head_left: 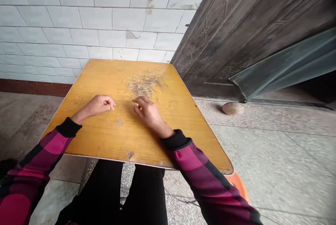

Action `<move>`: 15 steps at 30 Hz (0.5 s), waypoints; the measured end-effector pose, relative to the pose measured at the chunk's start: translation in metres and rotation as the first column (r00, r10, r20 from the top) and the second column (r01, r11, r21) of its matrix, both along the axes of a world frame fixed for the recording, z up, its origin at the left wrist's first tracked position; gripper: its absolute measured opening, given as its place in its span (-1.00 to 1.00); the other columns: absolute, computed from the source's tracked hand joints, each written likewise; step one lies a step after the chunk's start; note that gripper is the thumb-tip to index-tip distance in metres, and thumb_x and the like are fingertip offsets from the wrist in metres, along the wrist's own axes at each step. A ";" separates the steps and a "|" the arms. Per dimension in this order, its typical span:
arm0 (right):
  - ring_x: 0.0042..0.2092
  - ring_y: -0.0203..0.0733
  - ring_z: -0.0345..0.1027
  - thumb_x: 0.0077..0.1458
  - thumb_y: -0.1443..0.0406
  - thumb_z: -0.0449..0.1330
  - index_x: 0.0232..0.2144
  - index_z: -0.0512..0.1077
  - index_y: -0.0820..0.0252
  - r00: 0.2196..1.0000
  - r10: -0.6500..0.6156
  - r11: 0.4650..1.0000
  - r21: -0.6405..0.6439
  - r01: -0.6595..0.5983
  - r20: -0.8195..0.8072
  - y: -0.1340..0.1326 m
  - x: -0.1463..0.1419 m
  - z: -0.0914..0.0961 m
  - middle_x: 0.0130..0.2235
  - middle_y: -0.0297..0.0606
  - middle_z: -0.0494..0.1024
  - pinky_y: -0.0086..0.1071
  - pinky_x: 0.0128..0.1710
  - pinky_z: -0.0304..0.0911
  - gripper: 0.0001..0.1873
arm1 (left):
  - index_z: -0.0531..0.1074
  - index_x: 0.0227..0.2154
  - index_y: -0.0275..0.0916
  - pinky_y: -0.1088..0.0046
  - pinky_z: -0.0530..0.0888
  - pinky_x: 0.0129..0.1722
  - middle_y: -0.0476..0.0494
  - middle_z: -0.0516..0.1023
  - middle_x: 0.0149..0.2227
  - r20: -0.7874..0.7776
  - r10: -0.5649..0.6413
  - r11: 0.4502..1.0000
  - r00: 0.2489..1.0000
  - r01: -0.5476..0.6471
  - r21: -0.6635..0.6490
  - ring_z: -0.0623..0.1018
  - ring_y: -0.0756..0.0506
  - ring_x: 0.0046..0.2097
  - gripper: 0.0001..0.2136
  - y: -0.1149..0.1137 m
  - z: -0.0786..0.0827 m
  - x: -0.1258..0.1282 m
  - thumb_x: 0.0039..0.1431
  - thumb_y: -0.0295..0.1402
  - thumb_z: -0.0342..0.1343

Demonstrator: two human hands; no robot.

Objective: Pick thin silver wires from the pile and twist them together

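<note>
A small yellow wooden table [157, 137] stands before me. A loose pile of thin pale wires or straws [144, 83] lies on its far half. My left hand [98, 105] rests on the table left of centre, its fingers curled into a pinch on something too fine to make out. My right hand [148, 111] lies just in front of the pile, fingers bent and drawn together at the pile's near edge. A few stray strands [75, 103] lie near the left edge. Both sleeves are pink and black check.
A white tiled wall [91, 18] stands behind the table. A dark carved door [249, 32] leans at the right. A round stone-like object [232, 108] lies on the floor by it. An orange seat edge [240, 184] shows under the table's right corner.
</note>
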State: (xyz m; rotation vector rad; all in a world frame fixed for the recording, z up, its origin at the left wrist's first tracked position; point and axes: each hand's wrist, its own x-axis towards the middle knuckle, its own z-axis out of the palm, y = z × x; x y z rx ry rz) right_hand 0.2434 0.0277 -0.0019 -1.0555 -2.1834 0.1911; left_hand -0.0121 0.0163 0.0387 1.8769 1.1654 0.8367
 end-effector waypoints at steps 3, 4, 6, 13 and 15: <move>-0.42 -0.32 0.36 0.22 0.32 0.10 -0.08 0.45 0.24 0.992 0.079 0.996 -0.026 -0.082 -0.102 -0.003 -0.005 -0.004 -0.10 -0.11 0.50 -0.37 -0.35 0.35 -0.76 | 0.47 -0.52 -0.32 0.45 0.48 -0.33 -0.19 0.61 -0.36 0.038 -0.061 0.994 0.997 0.064 -0.091 0.58 -0.04 -0.35 -0.92 0.000 -0.008 0.011 -0.08 -0.40 0.17; -0.41 -0.33 0.36 0.22 0.31 0.11 -0.06 0.43 0.23 0.986 0.097 0.995 -0.020 -0.101 -0.138 -0.005 -0.006 -0.003 -0.08 -0.11 0.49 -0.37 -0.34 0.36 -0.75 | 0.47 -0.50 -0.32 0.46 0.48 -0.34 -0.17 0.61 -0.39 0.070 -0.090 0.987 0.994 0.098 -0.130 0.58 -0.03 -0.37 -0.92 -0.001 -0.010 0.014 -0.07 -0.41 0.17; -0.33 -0.29 0.40 0.24 0.30 0.11 -0.03 0.42 0.20 0.971 0.144 0.989 0.021 -0.143 -0.189 -0.009 -0.008 -0.001 -0.03 -0.10 0.47 -0.36 -0.30 0.38 -0.74 | 0.47 -0.47 -0.33 0.46 0.48 -0.36 -0.13 0.59 -0.45 0.139 -0.135 0.967 0.981 0.161 -0.198 0.57 -0.02 -0.42 -0.91 -0.005 -0.013 0.019 -0.04 -0.40 0.17; -0.23 -0.23 0.42 0.31 0.30 0.08 -0.20 0.50 0.22 0.927 0.351 0.936 0.035 -0.350 -0.130 -0.016 -0.009 0.005 -0.25 -0.18 0.53 -0.36 -0.21 0.35 -0.80 | 0.47 -0.46 -0.36 0.50 0.46 -0.41 -0.14 0.59 -0.46 0.319 -0.128 0.886 0.939 0.253 -0.389 0.54 0.02 -0.46 -0.86 -0.018 -0.016 0.030 0.02 -0.37 0.26; -0.26 -0.25 0.40 0.31 0.29 0.09 -0.24 0.51 0.22 0.937 0.326 0.945 0.005 -0.328 -0.124 -0.016 -0.007 0.007 -0.28 -0.19 0.53 -0.38 -0.24 0.31 -0.80 | 0.49 -0.42 -0.36 0.51 0.46 -0.40 -0.15 0.60 -0.43 0.372 -0.085 0.821 0.925 0.276 -0.500 0.53 0.03 -0.46 -0.84 -0.019 -0.017 0.029 0.00 -0.37 0.30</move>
